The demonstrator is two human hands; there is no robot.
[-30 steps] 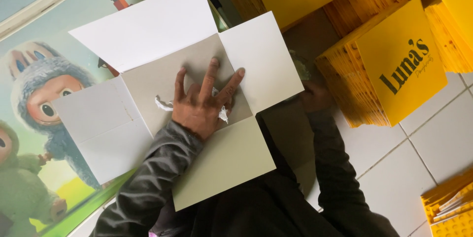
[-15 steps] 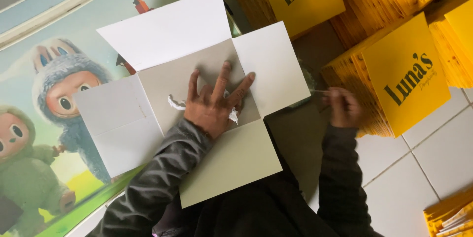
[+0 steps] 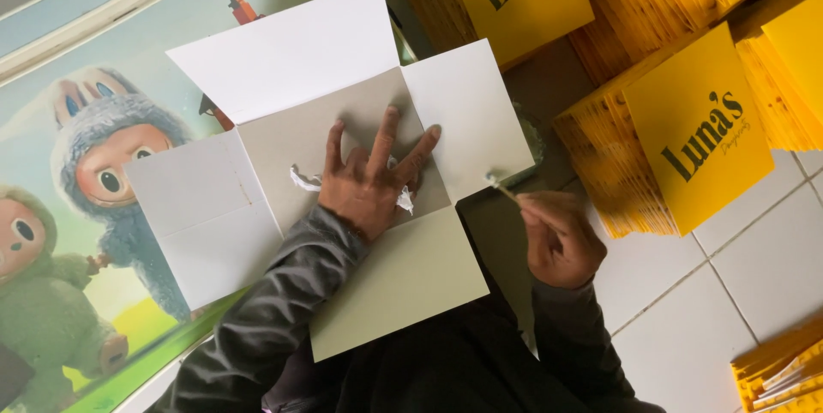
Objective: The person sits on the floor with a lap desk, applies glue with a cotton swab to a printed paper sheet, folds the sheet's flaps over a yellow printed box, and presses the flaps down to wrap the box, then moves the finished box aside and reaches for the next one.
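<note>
Head view, looking down: closest in, dark sleeves lead to both hands. The left hand (image 3: pixel 370 183) lies flat with fingers spread, pressing on the grey centre panel of an unfolded cardboard box blank (image 3: pixel 257 198), which sits directly beneath it with its four white flaps spread outward. A crumpled bit of white paper or tissue (image 3: pixel 304 180) peeks out at either side of that palm. To the right, apart from the left, the right hand (image 3: pixel 557 237) is closed around a thin stick or brush (image 3: pixel 501 186) whose tip touches the edge of the blank's right flap.

The blank looks light, thin and stiff along its panels but bendy at the creases; it would likely slide easily, so a flat palm on the centre or a pinch at a flap edge seems the sound hold.

Beyond the left hand lies a cartoon-printed mat (image 3: pixel 94 156). Beyond the right hand stand stacks of yellow cardboard sheets (image 3: pixel 686 121) on the white tiled floor (image 3: pixel 754 267).
</note>
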